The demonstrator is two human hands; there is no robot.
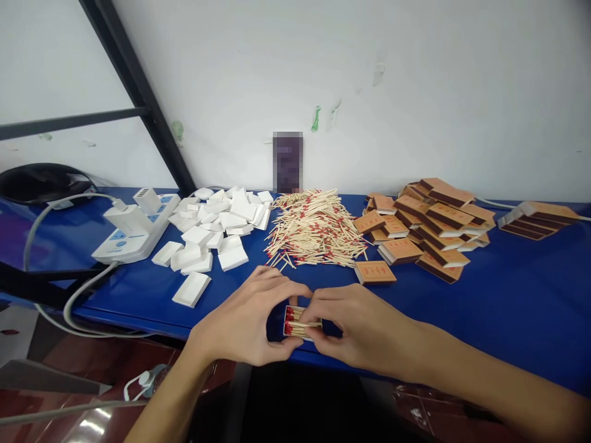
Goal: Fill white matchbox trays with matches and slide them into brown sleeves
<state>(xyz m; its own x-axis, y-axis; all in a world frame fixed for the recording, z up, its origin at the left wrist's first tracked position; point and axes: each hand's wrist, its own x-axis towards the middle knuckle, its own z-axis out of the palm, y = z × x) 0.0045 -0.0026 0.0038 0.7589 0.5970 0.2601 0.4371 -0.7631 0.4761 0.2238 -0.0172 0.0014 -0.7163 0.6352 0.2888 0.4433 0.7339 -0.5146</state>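
A small white matchbox tray (285, 333) sits at the table's front edge with red-tipped matches (293, 320) lying in it, heads to the left. My left hand (252, 317) curves around the tray, thumb at its near side and fingers at its far side. From the right, my right hand (357, 320) reaches into the tray, its thumb and fingers closed on matches there; the fingers hide the tray's right part. Just beyond my hands is a large heap of loose matches (318, 227).
White trays (231, 218) lie in a pile at left, beside a power strip (138, 237) with chargers and cables. Brown matchbox sleeves (434, 221) are heaped at right, with a stack of matchboxes (538, 219) farther right. A dark blurred upright object (287, 162) leans on the wall.
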